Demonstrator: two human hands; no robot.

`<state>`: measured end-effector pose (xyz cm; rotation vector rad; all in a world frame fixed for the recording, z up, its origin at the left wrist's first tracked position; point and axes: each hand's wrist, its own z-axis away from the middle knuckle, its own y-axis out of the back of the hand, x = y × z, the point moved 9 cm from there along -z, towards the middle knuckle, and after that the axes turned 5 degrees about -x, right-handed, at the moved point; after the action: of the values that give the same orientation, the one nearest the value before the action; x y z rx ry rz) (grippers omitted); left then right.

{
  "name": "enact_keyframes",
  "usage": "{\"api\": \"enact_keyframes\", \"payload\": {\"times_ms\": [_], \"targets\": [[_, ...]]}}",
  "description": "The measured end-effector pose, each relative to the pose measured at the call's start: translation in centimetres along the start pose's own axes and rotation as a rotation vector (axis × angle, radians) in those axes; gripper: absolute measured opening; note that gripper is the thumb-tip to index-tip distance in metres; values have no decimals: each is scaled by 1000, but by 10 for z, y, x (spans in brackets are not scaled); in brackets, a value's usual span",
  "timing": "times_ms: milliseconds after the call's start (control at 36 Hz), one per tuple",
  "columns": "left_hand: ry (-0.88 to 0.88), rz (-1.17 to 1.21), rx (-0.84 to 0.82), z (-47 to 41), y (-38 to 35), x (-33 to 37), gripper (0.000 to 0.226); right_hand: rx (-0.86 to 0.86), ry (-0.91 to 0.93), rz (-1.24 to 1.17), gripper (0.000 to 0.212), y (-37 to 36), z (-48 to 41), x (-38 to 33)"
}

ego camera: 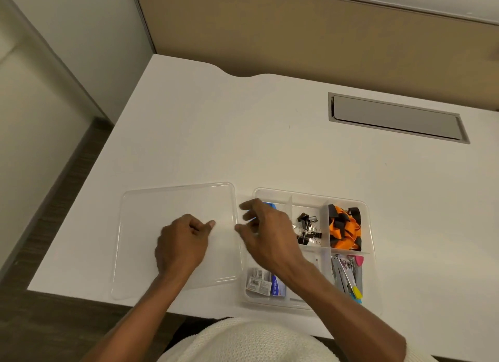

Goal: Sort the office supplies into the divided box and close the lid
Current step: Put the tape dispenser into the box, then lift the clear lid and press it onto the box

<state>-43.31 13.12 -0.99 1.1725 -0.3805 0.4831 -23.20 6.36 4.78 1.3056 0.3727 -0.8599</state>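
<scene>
A clear divided box (368, 226) stands on the white desk (243, 134) at the right. Its compartments hold black binder clips (307, 228), an orange and black bundle (344, 230), staple boxes (266, 283), a blue item (270, 205) and metal staplers or clippers (348, 275). The clear flat lid (167, 202) lies on the desk to the box's left. My left hand (182, 247) rests on the lid with fingers curled and holds nothing. My right hand (266, 232) hovers over the box's left compartments, fingers apart, reaching toward the lid's right edge.
A grey cable hatch (397, 118) is set into the desk at the back right. A beige partition (324, 32) runs behind the desk. The desk's left edge drops to dark flooring (59, 188). My white knitted top (243, 342) is at the near edge.
</scene>
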Motion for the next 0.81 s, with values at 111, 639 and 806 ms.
{"api": "enact_keyframes", "payload": {"times_ms": [111, 639, 806], "targets": [[29, -116, 162, -12, 37, -31, 41, -133, -10, 57, 63, -43, -9, -13], [275, -110, 108, -28, 34, -103, 98, -229, -291, 90, 110, -137, -23, 8], [322, -32, 121, -34, 46, -106, 101, -153, -321, -3, 101, -127, -29, 4]]}}
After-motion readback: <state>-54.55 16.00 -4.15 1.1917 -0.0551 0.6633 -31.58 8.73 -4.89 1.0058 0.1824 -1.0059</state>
